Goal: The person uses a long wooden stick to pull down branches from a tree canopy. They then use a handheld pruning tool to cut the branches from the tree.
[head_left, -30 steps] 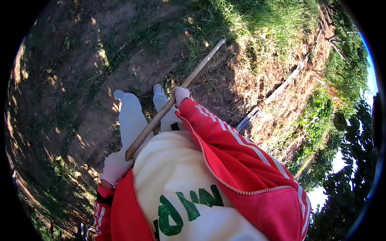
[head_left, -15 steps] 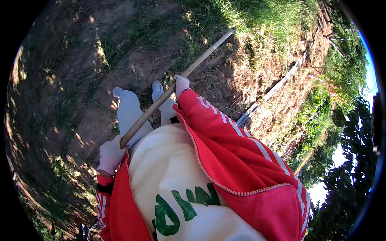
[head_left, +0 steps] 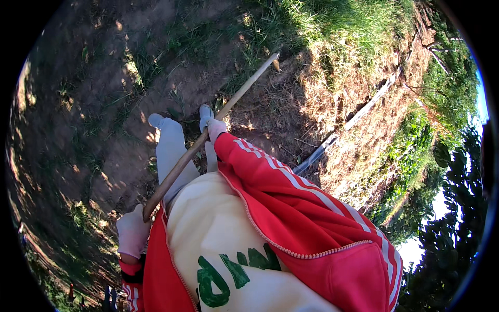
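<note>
A long wooden tool handle point(head_left: 176, 169) runs slantwise across my front, from beside my left hip up to the far right. Its near end is wrapped by my left hand point(head_left: 133, 232), closed, in a pale glove. Farther along, near the middle of the shaft, my right hand point(head_left: 215, 130) is closed around it, also gloved. The far tip lies over the edge between shaded soil and dry straw. A small brownish piece shows at that tip; the kind of tool head cannot be made out.
My shoes stand on bare shaded soil point(head_left: 125, 156) with sparse weeds. Green grass point(head_left: 343, 26) grows at the far right. A pale pipe or pole point(head_left: 371, 101) lies along the dry straw on the right, with leafy plants point(head_left: 400, 161) beyond.
The handle has been drawn back toward me and to the left, its far tip now nearer. Both hands have moved left and toward me, still gripping it.
</note>
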`<state>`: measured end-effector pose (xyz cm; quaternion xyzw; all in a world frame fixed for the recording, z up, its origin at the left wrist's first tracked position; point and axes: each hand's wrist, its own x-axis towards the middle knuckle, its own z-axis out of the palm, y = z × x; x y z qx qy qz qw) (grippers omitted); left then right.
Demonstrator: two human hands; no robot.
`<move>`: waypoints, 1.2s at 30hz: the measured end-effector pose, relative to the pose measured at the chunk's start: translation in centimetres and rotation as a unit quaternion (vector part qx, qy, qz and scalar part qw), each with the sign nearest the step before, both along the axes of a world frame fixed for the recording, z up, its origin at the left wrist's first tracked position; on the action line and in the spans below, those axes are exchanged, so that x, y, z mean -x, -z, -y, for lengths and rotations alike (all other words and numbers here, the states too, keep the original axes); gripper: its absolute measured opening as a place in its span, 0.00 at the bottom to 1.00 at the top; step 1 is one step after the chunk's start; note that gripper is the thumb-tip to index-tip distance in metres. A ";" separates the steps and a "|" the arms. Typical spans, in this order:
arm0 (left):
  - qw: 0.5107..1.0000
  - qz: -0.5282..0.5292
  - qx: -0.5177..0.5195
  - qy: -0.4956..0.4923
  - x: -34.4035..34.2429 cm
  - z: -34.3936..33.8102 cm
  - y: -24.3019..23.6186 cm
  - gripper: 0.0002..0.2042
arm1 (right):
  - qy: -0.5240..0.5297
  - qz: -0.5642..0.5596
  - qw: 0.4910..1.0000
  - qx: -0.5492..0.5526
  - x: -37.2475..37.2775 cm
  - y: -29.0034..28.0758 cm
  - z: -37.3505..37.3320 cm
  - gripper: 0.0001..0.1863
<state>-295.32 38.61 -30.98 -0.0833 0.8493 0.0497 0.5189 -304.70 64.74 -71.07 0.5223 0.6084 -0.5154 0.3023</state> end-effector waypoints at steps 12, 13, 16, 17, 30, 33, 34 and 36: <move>0.985 -0.171 -0.006 0.024 4.9 -0.6 4.2 0.07 | 0.036 0.077 0.987 0.137 8.1 -4.7 1.4 0.09; 0.982 -0.185 -0.019 0.027 4.9 0.0 3.8 0.05 | 0.051 0.076 0.985 0.146 7.9 -4.3 1.6 0.09; 0.970 -0.233 -0.060 0.045 5.6 2.1 2.2 0.04 | 0.110 0.082 0.976 0.172 7.7 -4.7 3.0 0.10; 0.964 -0.250 -0.078 0.056 6.0 2.8 1.8 0.05 | 0.100 0.080 0.974 0.187 8.0 -4.3 2.8 0.09; 0.893 -0.368 -0.034 0.258 16.8 11.2 -6.6 0.02 | 0.310 -0.031 0.910 0.275 13.2 -12.8 10.7 0.08; 0.887 -0.366 -0.007 0.281 19.1 11.4 -7.6 0.03 | 0.346 -0.046 0.895 0.278 15.0 -9.9 11.9 0.07; 0.889 -0.368 -0.018 0.271 19.9 11.1 -7.7 0.03 | 0.350 -0.044 0.895 0.274 15.9 -8.8 11.5 0.07; 0.894 -0.369 -0.011 0.254 21.4 10.6 -7.6 0.04 | 0.371 -0.015 0.892 0.259 18.4 -11.1 12.2 0.09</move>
